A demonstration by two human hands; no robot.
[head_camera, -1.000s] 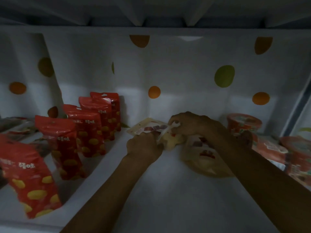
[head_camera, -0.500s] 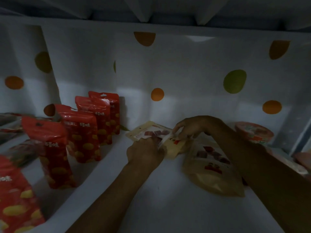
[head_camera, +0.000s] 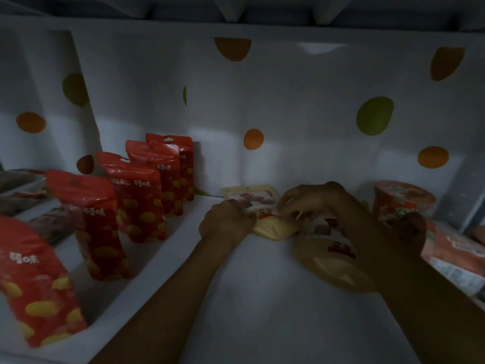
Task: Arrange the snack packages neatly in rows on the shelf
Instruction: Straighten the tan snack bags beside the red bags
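1. Bare stretch of white shelf [head_camera: 262, 324] in front of both hands. Close behind them, the dotted back wall [head_camera: 288, 106].
2. To the left, past a raised white divider [head_camera: 157, 261], a row of red pouches [head_camera: 141, 195] standing upright, running front to back. Along the right edge, a red cup [head_camera: 401, 198] and flat packets crowding in.
3. Beige pouch [head_camera: 273, 228] at the back middle of the shelf, tilted; long axis roughly front to back, top edge toward the wall.
4. Second beige pouch [head_camera: 333, 261] lying just beside it on the right, partly under the right forearm.
5. Left hand [head_camera: 225, 222] knuckles up, fingers curled round the held pouch's left edge.
6. Right hand [head_camera: 312, 200] pinching its right side with the fingertips. Forearms reaching in from the front and converging.
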